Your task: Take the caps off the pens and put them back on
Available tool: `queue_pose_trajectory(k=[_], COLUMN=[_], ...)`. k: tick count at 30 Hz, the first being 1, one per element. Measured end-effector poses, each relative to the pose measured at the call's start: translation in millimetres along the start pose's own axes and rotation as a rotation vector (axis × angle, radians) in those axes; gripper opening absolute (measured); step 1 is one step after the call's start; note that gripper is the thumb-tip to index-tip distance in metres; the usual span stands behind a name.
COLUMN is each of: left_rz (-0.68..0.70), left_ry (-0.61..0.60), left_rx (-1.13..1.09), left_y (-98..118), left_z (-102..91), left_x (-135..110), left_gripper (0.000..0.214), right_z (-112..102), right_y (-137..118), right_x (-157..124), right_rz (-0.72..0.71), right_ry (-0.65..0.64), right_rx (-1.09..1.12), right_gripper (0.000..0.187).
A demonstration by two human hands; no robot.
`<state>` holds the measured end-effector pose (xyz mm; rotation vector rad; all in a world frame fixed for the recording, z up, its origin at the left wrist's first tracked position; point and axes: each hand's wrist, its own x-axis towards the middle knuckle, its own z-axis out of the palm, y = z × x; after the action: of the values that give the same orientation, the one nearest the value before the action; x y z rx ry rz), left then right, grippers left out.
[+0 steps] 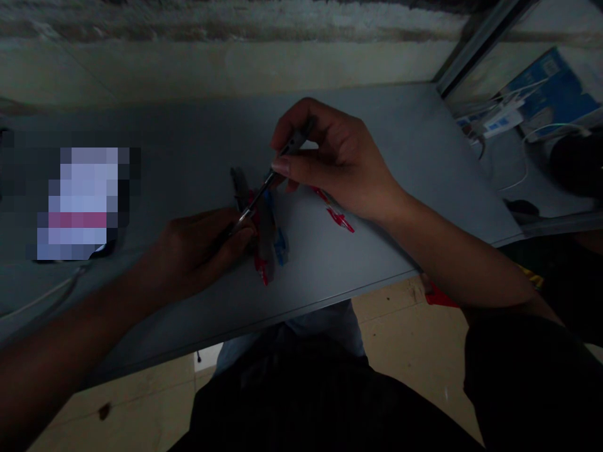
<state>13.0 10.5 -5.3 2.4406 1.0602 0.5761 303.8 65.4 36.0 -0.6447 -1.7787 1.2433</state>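
A dark slim pen point(260, 191) slants between my hands above the table. My right hand point(343, 154) pinches its upper, dark grey end between thumb and fingers. At the lower, shinier end, my left hand point(202, 245) is closed on the same pen. Under and beside the left fingers lie a blue pen point(281, 246), a red pen point(261, 271) and a dark pen point(238, 182), partly covered. Another red pen point(340, 220) lies below my right hand, its far end hidden by the fingers. Dim light blurs the pens' details.
The grey table point(188, 157) runs along a tiled wall. At its left is a blurred-out phone-like object point(85, 201) with a white cable point(44, 297). A blue box point(551, 88) and a white power strip point(504, 119) stand beyond a metal frame at right.
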Motion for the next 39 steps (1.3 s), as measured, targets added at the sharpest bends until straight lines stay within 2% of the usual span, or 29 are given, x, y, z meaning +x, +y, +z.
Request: queue_pose_trajectory(k=[3,6,11,16,18,21,23,24,26,28,29,31,32,33,35,36,37,38,39], left_rz=[0.005,0.008,0.039,0.092,0.126,0.143,0.118,0.093,0.038,0.031,0.046,0.089,0.101,0.098,0.06,0.038,0.024,0.017,0.021], left_ry=[0.009,-0.009,-0.039,-0.03,-0.024,-0.011,0.007,0.015,0.025,0.048,0.052,0.052,0.048,0.048,0.055,0.055,0.052,0.042,0.033], left_rx=[-0.024,-0.025,-0.036,-0.064,-0.046,-0.034,-0.027,-0.02,-0.005,0.008,0.016,0.029,0.033,0.033,0.025,0.023,0.024,0.027,0.029], left_y=[0,-1,-4,-2,0,2,4,4,4,3,3,2,2,2,3,3,4,4,5], left_z=[-0.2,-0.2,0.5,1.5,2.1,2.6,2.0,1.3,-0.3,-1.7,-2.1,-2.4,-2.4,-2.5,-2.8,-3.1,-3.4,-3.6,-3.8], left_x=[0,0,-2,-1,1,2,2,2,1,2,2,3,3,4,4,4,4,5,5], left_gripper=[0.034,0.031,0.037,0.033,0.031,0.032,0.037,0.038,0.038,0.038,0.038,0.037,0.037,0.037,0.036,0.037,0.039,0.04,0.042], right_z=[1,4,7,12,12,8,3,1,0,2,2,3,3,3,1,-1,-2,-3,-3], right_y=[5,11,10,2,-3,-11,-13,-14,-14,-14,-14,-15,-15,-15,-14,-14,-14,-16,-18], right_x=[-3,-7,-8,-6,-6,-8,-8,-8,-7,-7,-7,-6,-6,-6,-5,-5,-5,-5,-5], right_rz=[-0.066,-0.087,-0.053,0.022,0.105,0.176,0.146,0.107,0.05,0.06,0.1,0.183,0.204,0.163,0.037,0.011,-0.028,0.012,0.07], right_ry=[-0.072,-0.161,-0.183,-0.186,-0.184,-0.27,-0.313,-0.287,-0.219,-0.163,-0.163,-0.175,-0.207,-0.169,-0.135,-0.171,-0.127,-0.146,-0.159], right_rx=[-0.025,-0.087,-0.144,-0.255,-0.318,-0.374,-0.316,-0.267,-0.202,-0.208,-0.235,-0.293,-0.308,-0.309,-0.242,-0.224,-0.218,-0.263,-0.32], right_gripper=[0.03,0.029,0.03,0.033,0.042,0.057,0.045,0.041,0.045,0.033,0.034,0.055,0.059,0.059,0.043,0.045,0.041,0.037,0.044])
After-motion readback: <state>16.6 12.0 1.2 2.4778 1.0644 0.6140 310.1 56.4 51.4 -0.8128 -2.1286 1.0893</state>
